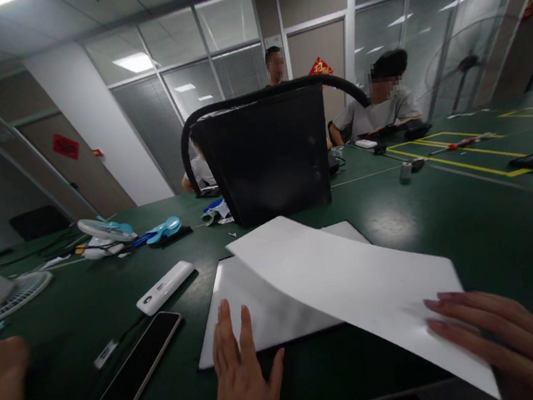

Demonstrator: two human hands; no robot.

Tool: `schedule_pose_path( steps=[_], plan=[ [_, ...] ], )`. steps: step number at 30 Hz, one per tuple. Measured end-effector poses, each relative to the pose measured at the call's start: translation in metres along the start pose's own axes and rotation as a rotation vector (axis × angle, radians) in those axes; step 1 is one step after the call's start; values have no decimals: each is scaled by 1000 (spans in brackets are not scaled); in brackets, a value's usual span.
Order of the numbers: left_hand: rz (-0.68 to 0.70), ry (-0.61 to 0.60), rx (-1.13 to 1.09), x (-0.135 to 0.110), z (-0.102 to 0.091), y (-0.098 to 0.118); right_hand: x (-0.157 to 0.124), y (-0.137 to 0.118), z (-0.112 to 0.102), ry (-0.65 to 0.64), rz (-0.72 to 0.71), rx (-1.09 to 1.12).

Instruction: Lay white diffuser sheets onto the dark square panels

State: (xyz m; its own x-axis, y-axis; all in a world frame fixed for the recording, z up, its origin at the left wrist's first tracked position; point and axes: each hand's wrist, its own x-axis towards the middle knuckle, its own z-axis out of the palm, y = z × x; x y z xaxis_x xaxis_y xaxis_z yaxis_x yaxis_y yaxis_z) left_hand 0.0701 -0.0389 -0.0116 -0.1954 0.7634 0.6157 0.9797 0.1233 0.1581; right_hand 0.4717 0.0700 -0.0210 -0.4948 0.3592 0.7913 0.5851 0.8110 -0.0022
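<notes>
My right hand grips the near right end of a white sheet of paper, fingers on top and thumb out of sight. The sheet slants across a flat white board with a dark edge, its near part raised and bowed, covering much of the board's right side. My left hand is open, fingers stretched out and thumb apart, at the board's front left edge. Whether its fingertips touch the board I cannot tell. Left of this hand lie a dark-screened phone and a white oblong device.
A black box-like bag with a looped handle stands behind the board. Another person's hand or forearm shows at the left edge. Blue and white handheld fans lie on the green table. Several people are across it.
</notes>
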Motion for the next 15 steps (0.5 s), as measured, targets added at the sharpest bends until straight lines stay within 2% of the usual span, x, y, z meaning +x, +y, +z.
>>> schedule_pose_path(
  steps=[3,7,10,15],
  plan=[
    [54,9,29,1,-2,2,20,4,22,-33,31,-69],
    [102,-76,7,-1,2,-8,9,19,45,-143,211,-105],
    [147,-168,7,-2,6,-20,0,22,54,-208,361,-109],
    [178,-230,43,2,4,-25,4,21,60,-263,385,-129]
  ],
)
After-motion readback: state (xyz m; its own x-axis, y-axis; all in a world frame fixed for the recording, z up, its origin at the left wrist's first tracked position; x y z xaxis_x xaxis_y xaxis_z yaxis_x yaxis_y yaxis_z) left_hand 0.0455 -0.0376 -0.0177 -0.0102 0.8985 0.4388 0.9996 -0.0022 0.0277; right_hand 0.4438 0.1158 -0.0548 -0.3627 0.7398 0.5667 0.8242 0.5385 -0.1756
